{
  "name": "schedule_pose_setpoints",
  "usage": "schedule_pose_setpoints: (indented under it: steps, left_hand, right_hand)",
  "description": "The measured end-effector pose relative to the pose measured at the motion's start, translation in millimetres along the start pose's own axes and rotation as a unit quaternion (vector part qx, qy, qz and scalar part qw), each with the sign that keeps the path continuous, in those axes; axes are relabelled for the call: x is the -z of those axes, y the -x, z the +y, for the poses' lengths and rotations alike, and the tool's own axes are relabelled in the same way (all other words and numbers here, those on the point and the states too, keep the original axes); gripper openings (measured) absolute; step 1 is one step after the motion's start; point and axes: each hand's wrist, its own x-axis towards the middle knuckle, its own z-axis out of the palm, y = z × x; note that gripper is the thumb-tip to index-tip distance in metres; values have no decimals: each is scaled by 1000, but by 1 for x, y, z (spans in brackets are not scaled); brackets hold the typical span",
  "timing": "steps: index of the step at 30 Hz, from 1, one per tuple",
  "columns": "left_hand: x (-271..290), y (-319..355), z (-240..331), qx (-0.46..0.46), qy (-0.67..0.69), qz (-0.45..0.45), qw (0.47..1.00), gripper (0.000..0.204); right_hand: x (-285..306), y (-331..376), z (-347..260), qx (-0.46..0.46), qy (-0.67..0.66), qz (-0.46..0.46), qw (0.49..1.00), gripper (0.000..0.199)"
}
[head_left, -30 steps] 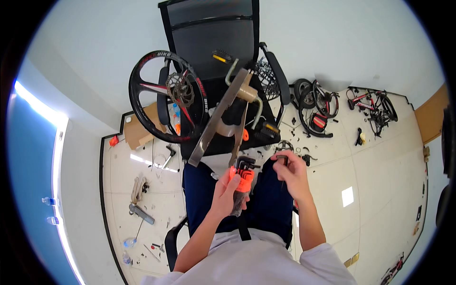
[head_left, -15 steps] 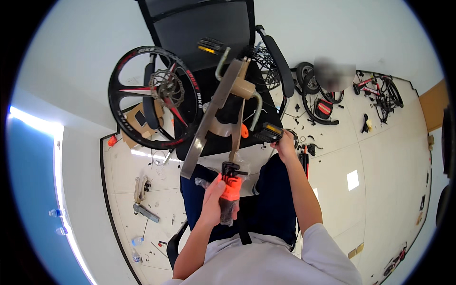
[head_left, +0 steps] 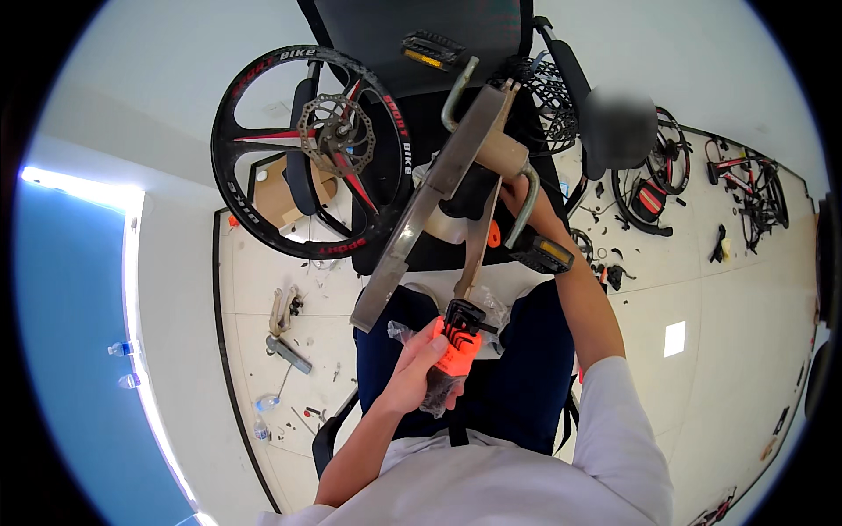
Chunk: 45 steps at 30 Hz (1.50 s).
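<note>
My left hand (head_left: 409,373) is closed around a set of black hex keys in an orange holder (head_left: 458,351), with crinkled clear plastic about it. In front of me a bicycle frame (head_left: 438,188) with worn, scratched tubes lies tilted on a black office chair. Its bottom bracket shell (head_left: 502,155) carries a bent metal crank arm (head_left: 527,206) ending in a black pedal (head_left: 545,252) with a yellow reflector. Behind that crank arm reaches my right hand (head_left: 542,210), its fingers mostly hidden by the frame. A second pedal (head_left: 432,51) sits at the far end.
A black spoked wheel (head_left: 235,140) with a brake disc (head_left: 337,136) leans on the chair's left side. Behind it stands a cardboard box (head_left: 285,193). Bike parts and a red-black bicycle (head_left: 750,184) lie on the floor to the right. An orange ring-shaped piece (head_left: 494,234) is on the seat.
My right hand has left the near pedal and gone up and in behind the crank arm. My left hand still holds the hex key set. The whole view has shifted.
</note>
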Motion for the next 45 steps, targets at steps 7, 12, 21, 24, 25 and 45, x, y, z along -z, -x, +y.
schedule_pose_setpoints:
  steps: [7,12,21,24,25,45]
  left_hand:
    - [-9,4,1,-22,-25,19,999,36]
    - [-18,4,-2,-37,-101,28,994,34]
    - [-32,28,-11,-97,-143,105,979,30]
    - [-26,41,-11,-95,-207,134,964,26]
    - [-23,44,-12,-93,-231,145,958,24]
    - [-2,56,-48,-35,-251,135,958,35]
  right_hand:
    - [41,3,-37,-57,-29,24,998,21]
    - [115,95,-94,-200,-199,172,944,13]
    - [143,128,-303,179,-29,-48,982,18]
    - [126,137,-312,159,36,-28,986,15]
    - [122,138,-314,149,52,-34,987,14]
    - [155,129,-274,2,14,43,999,7]
